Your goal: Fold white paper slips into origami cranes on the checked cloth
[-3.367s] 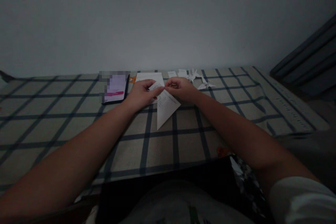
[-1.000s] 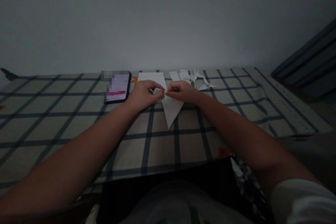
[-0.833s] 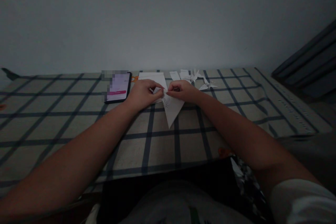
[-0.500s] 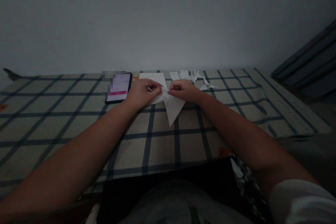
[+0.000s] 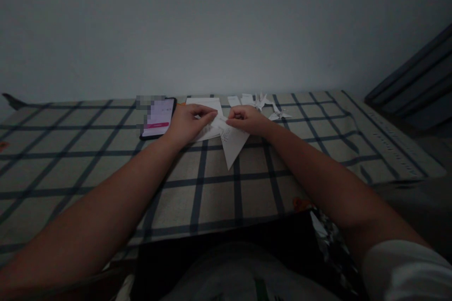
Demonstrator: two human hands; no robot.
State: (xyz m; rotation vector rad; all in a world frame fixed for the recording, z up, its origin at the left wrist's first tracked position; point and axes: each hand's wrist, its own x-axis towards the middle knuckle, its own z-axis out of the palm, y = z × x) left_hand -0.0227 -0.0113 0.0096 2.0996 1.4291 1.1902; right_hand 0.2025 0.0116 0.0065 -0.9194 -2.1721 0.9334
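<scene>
A sheet of white paper [image 5: 233, 145], folded to a point that hangs toward me, is between my hands over the checked cloth. Pen or print marks show on its upper left part. My right hand [image 5: 247, 120] pinches its upper edge between thumb and curled fingers. At its upper left, my left hand [image 5: 190, 123] has thumb and forefinger tips pressed together on the paper; the exact grip is small and dim. Under and behind my left hand lies a white pad of paper [image 5: 203, 102].
A phone [image 5: 157, 120] with a lit screen lies left of my left hand. Folded paper cranes [image 5: 278, 114] and small paper pieces [image 5: 234, 101] lie beyond my right hand. The checked cloth [image 5: 219, 202] covers the table up to the wall [image 5: 226, 28].
My left fingertips have shifted slightly up along the paper's upper left edge, with the thumb closer to the forefinger. My right hand and the hanging point have hardly moved.
</scene>
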